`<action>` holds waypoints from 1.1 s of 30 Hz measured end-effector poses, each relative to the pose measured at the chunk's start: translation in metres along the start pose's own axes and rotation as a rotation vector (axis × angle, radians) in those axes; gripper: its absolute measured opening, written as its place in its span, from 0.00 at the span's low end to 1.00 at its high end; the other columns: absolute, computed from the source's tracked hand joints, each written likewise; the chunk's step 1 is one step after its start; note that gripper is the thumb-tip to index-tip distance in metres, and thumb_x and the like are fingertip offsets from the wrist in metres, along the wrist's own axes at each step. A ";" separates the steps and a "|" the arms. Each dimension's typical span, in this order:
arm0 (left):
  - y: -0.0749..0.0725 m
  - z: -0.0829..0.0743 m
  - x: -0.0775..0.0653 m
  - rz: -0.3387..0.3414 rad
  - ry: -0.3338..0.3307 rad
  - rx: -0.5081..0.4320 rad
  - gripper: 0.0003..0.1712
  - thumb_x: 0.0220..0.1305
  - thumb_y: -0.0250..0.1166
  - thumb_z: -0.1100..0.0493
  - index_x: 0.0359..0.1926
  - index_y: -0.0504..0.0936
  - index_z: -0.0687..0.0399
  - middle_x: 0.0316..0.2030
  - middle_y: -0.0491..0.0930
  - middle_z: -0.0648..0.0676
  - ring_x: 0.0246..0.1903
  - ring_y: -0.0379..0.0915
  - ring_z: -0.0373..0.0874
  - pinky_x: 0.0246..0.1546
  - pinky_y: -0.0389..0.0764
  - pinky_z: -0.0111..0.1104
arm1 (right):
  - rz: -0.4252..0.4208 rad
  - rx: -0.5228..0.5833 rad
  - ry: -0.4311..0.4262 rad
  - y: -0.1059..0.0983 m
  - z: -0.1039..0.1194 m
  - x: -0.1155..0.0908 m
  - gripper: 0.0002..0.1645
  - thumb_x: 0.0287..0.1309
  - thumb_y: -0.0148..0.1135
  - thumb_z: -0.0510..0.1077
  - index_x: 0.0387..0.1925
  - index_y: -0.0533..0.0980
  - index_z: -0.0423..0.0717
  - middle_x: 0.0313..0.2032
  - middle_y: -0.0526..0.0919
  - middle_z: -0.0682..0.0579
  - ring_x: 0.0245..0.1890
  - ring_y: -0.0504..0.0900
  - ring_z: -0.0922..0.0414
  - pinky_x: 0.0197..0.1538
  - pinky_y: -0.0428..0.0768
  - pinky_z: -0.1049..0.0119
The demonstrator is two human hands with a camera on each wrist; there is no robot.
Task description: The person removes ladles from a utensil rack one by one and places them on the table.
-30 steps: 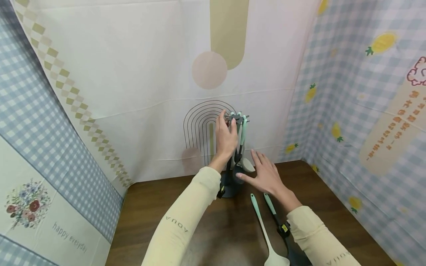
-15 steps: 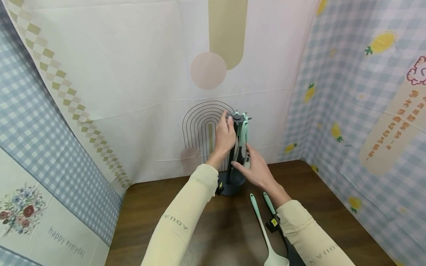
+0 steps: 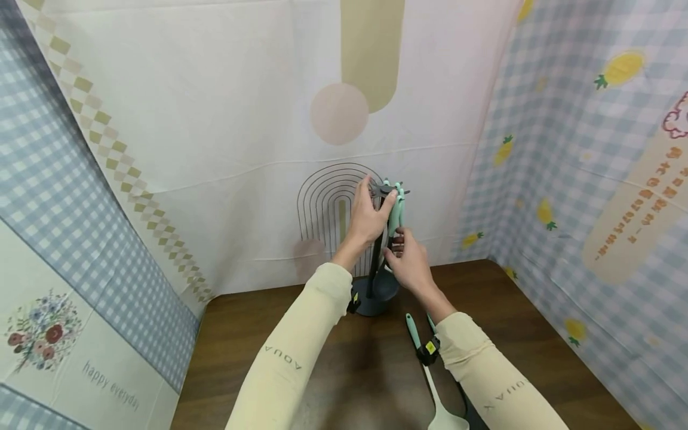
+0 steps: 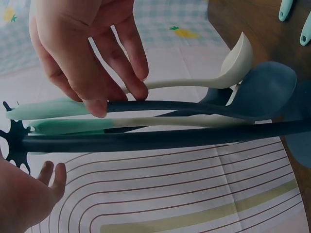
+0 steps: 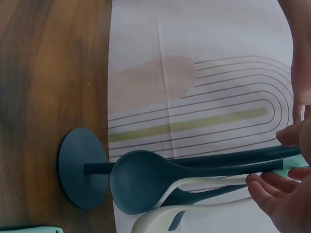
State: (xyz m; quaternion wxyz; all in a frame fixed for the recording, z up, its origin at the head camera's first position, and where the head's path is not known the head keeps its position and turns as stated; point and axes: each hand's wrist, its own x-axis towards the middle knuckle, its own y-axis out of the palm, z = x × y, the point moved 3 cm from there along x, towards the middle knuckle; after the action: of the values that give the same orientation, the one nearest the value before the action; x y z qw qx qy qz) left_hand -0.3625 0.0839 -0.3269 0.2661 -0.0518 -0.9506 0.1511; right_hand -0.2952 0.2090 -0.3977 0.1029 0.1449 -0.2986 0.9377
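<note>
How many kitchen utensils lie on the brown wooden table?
2: a mint-handled cream spatula and, just right of it, a mint-handled dark utensil, partly hidden by the yellowish right sleeve.

There are two hands (image 3: 411, 263), one stand (image 4: 146, 142), four hanging utensils (image 5: 141, 182), two lying utensils (image 3: 432, 385).

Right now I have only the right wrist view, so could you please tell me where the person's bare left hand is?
Observer: The left hand is at the dark, star-shaped hook top of the slim dark blue utensil stand.
Operator: Thank you; what lies nearest the camera on the brown wooden table?
Observer: A cream utensil with a mint-green handle, its head cut off by the head view's lower edge.
Operator: Is anything beside it?
Observer: Yes, a dark utensil, mostly hidden by the pale yellow right sleeve.
</note>
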 end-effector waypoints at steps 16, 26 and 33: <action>0.007 -0.007 -0.001 -0.013 -0.074 -0.010 0.40 0.77 0.52 0.52 0.85 0.51 0.47 0.81 0.56 0.50 0.72 0.67 0.54 0.66 0.75 0.50 | 0.020 0.038 0.052 0.020 -0.022 -0.003 0.28 0.76 0.62 0.43 0.71 0.67 0.41 0.55 0.82 0.39 0.53 0.85 0.42 0.51 0.84 0.45; 0.004 -0.008 0.000 -0.022 -0.058 0.007 0.40 0.76 0.52 0.53 0.84 0.52 0.51 0.79 0.58 0.56 0.71 0.68 0.58 0.64 0.76 0.51 | -0.119 -0.038 -0.038 0.016 -0.023 -0.012 0.18 0.75 0.63 0.41 0.61 0.73 0.43 0.44 0.86 0.42 0.41 0.89 0.46 0.39 0.86 0.49; 0.004 -0.007 0.000 -0.046 -0.048 0.035 0.40 0.76 0.53 0.54 0.84 0.53 0.52 0.79 0.60 0.56 0.69 0.69 0.57 0.65 0.76 0.51 | -0.159 -0.071 -0.085 0.013 -0.026 -0.014 0.11 0.74 0.66 0.40 0.52 0.75 0.43 0.41 0.87 0.42 0.39 0.90 0.46 0.39 0.87 0.48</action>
State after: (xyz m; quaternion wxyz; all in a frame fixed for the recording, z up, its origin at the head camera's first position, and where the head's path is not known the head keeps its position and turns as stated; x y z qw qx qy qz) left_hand -0.3586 0.0890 -0.3226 0.2476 -0.0217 -0.9548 0.1630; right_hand -0.2914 0.2123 -0.4290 0.1694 0.2039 -0.3235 0.9083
